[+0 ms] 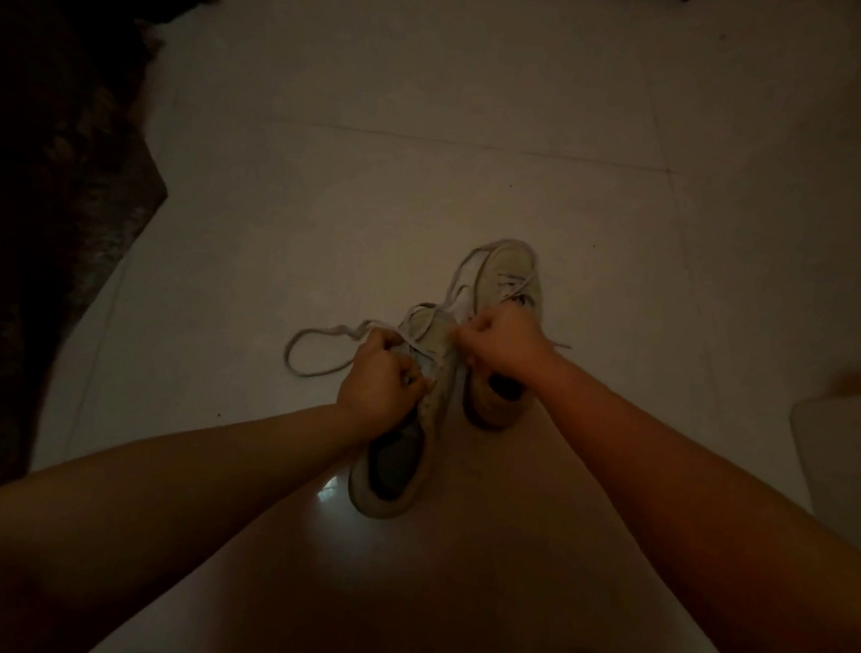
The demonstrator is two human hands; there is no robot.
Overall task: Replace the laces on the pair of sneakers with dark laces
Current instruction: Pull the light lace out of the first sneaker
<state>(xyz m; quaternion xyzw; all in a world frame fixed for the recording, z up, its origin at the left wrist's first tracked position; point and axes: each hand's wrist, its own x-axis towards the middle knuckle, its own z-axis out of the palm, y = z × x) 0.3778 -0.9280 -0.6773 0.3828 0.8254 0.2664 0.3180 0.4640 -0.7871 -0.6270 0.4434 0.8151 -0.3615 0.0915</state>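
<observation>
Pale fabric sneakers, two of them, side by side and touching on the tiled floor (pixel 429 182) right in front of you. The near sneaker (pixel 402 458) has its heel toward you; the far sneaker (pixel 512 281) sits just beyond and to the right.

Hands: your left hand (pixel 380 384) is curled tight over the near sneaker's throat, pinching the light lace (pixel 314 340) there. Your right hand (pixel 499 347) is also fisted, over the gap between the two shoes; it looks to be pinching a lace strand, but light is too dim to say which shoe's.

Handling, my read:
- Laces are soft, limp and light. They'll drag and snag at the eyelets rather than slide clean. Grip close to the eyelet and pull short lengths.
- One loop trails out to the left on the floor, another arcs past the far sneaker's toe. Keep both clear of your wrists.
- Shoes are light and will shift when you tug. Pin the upper with one hand and pull with the other.
- Uppers flex; nothing fragile here.

Room: open floor ahead and to the left of the shoes. A dark rug (pixel 52 193) edges the left side, well apart. A pale flat object (pixel 847 441) sits near your right forearm; mind it on wide pulls.

No dark laces in view yet.
</observation>
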